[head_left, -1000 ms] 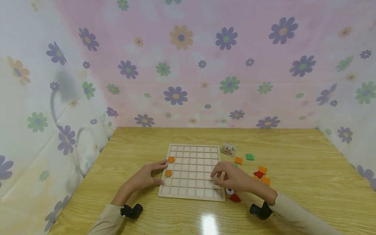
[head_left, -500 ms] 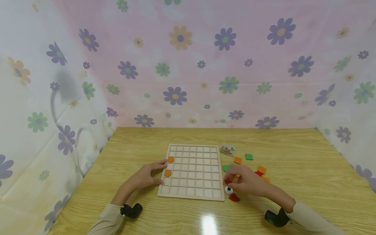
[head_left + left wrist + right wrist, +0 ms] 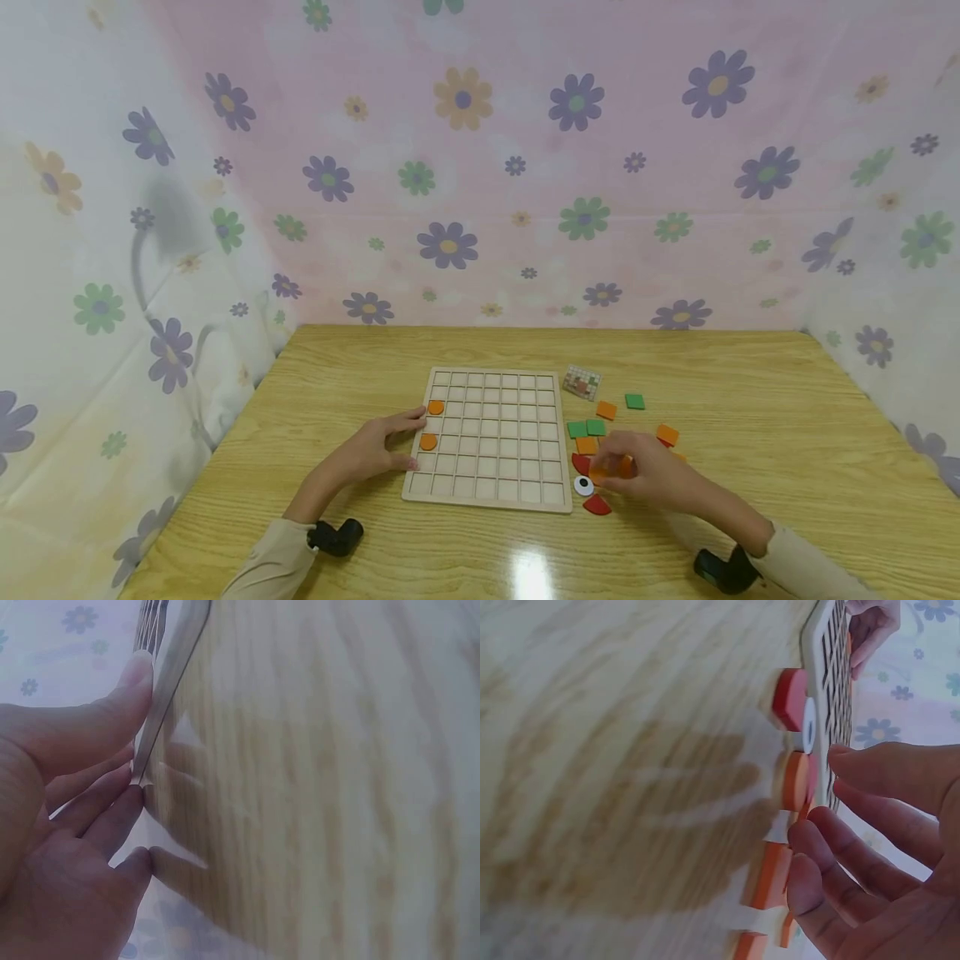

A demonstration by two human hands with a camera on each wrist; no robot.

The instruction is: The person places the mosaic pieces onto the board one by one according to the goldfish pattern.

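A wooden grid board (image 3: 491, 505) lies on the table, with an orange disc (image 3: 436, 407) and another orange disc (image 3: 427, 442) in its leftmost column. My left hand (image 3: 371, 448) rests at the board's left edge, thumb and fingers spread along the rim; in the left wrist view its thumb (image 3: 135, 675) touches that edge. Right of the board, my right hand (image 3: 647, 471) hovers over loose pieces, its fingers bent and apart. An orange rounded piece (image 3: 795, 780) lies just beyond its fingertips in the right wrist view. Beside it are a white eye piece (image 3: 583, 486) and red wedges (image 3: 597, 504).
Green squares (image 3: 596, 427) and an orange square (image 3: 586, 446) lie along the board's right side. A small pattern card (image 3: 582, 382) sits by its upper right corner. Farther right are a green square (image 3: 635, 402) and several orange pieces, partly hidden by my right hand.
My right hand has moved off the board's right side, rightward to the loose pieces, uncovering green squares, an orange square and a red wedge. My left hand stays put.
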